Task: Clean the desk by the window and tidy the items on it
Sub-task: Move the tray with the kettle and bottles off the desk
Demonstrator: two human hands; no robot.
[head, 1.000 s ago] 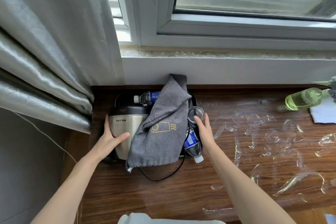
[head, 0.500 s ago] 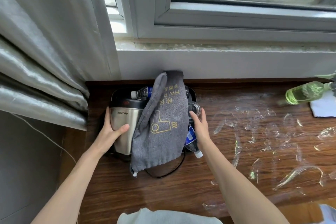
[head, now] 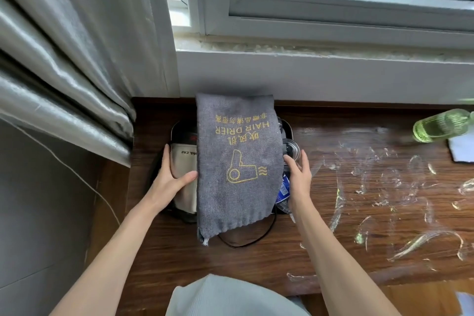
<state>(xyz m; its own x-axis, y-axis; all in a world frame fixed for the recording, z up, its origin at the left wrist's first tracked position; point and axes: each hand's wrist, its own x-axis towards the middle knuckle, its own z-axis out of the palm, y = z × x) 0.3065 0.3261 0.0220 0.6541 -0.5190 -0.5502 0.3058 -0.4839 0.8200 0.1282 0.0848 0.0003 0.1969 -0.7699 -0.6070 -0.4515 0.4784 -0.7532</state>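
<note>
grey bag (head: 236,161) — yellow print reads "hair drier".

Grey bag (head: 236,161) (yellow dryer print), green bottle (head: 441,126), brown desk (head: 333,238).

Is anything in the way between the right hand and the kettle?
Yes. The grey hair drier bag lies draped over the kettle, between it and the right hand. The left hand already holds the kettle.

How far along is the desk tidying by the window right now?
Done: items sit gathered on the black tray under the grey hair drier bag. In hand: left hand grips the kettle, right hand touches the tray's right side. Left: wet streaks on the desk, green spray bottle lying out.
</note>
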